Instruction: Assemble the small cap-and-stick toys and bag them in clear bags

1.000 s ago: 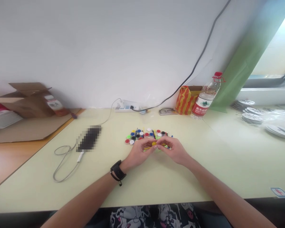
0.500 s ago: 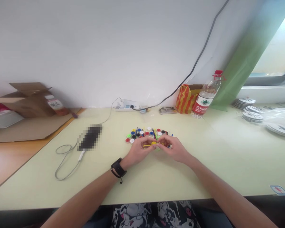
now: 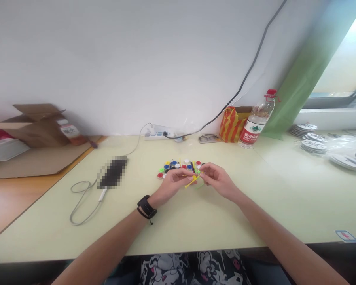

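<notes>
My left hand [image 3: 173,185] and my right hand [image 3: 216,180] meet over the pale table [image 3: 195,213], both with fingers pinched. Between them they hold a thin yellow stick piece [image 3: 191,181], now tilted down to the left, with a green bit beside it. Just behind the hands lies a cluster of small coloured round pieces [image 3: 178,167] in red, blue, white, black and green. A black watch sits on my left wrist [image 3: 146,207].
A blurred-out phone [image 3: 112,173] with a grey cable [image 3: 81,200] lies to the left. At the back stand a power strip [image 3: 157,132], glasses [image 3: 209,138], a striped bag [image 3: 233,124] and a water bottle [image 3: 256,122]. Cardboard [image 3: 32,134] far left, stacked plates [image 3: 314,140] far right.
The yellow stick went from level to slanting down-left between the fingers. Both hands lifted slightly and the right hand shifted a little away from the left.
</notes>
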The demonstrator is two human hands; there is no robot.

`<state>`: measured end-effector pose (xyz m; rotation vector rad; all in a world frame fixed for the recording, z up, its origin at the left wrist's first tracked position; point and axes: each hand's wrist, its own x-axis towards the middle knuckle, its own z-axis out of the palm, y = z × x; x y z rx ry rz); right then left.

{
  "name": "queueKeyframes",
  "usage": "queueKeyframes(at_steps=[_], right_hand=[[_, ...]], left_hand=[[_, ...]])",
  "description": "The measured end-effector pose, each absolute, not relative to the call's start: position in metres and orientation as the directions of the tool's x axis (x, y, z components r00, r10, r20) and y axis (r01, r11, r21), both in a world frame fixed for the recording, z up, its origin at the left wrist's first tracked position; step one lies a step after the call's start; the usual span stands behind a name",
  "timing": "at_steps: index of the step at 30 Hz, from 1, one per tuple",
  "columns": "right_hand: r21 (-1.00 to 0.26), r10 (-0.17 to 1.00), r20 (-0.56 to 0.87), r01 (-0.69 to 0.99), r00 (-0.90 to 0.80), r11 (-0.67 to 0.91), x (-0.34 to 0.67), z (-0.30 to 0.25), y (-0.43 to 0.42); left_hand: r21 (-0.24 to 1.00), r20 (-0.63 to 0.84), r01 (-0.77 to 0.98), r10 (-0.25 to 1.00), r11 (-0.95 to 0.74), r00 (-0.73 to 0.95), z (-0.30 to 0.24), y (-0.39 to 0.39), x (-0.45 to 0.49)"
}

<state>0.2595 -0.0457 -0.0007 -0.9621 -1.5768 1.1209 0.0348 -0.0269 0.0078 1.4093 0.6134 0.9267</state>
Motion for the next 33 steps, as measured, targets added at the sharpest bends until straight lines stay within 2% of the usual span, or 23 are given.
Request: queueKeyframes(at_steps=[4, 8, 11, 15, 20, 24, 28, 33], right_hand=[[-0.921, 0.932, 0.337, 0.16, -0.131, 0.356, 0.259, -0.003, -0.048], [-0.911, 0.919, 0.324, 0.189, -0.227, 0.368, 0.255, -0.003, -0.052], [-0.92, 0.917, 0.316, 0.158, -0.243, 0.359, 0.254, -0.002, -0.053], [-0.957, 0.914, 0.229, 0.094, -0.334, 0.274, 0.26, -0.001, -0.051], [-0.975, 0.948, 0.216, 0.005, -0.235, 0.223, 0.262, 0.003, -0.049], [-0.977, 0.942, 0.211, -0.029, -0.261, 0.211, 0.256, 0.008, -0.053], [-0.975, 0.941, 0.219, -0.018, -0.26, 0.222, 0.255, 0.009, -0.053], [-0.972, 0.947, 0.235, -0.032, -0.221, 0.233, 0.26, 0.009, -0.051]], left_hand=[[0.977, 0.168, -0.194, 0.878, -0.088, 0.448, 0.009, -0.024, 0.036], [0.982, 0.15, -0.171, 0.894, -0.084, 0.422, 0.008, -0.024, 0.036], [0.983, 0.151, -0.158, 0.893, -0.092, 0.424, 0.007, -0.023, 0.036], [0.982, 0.158, -0.158, 0.893, -0.1, 0.421, 0.006, -0.023, 0.035], [0.98, 0.166, -0.165, 0.899, -0.107, 0.405, 0.006, -0.022, 0.035], [0.98, 0.156, -0.177, 0.891, -0.087, 0.427, 0.007, -0.023, 0.035], [0.961, 0.087, -0.274, 0.892, 0.043, 0.444, 0.006, -0.021, 0.033], [0.834, -0.029, -0.497, 0.919, 0.24, 0.394, 0.008, -0.014, 0.026]])
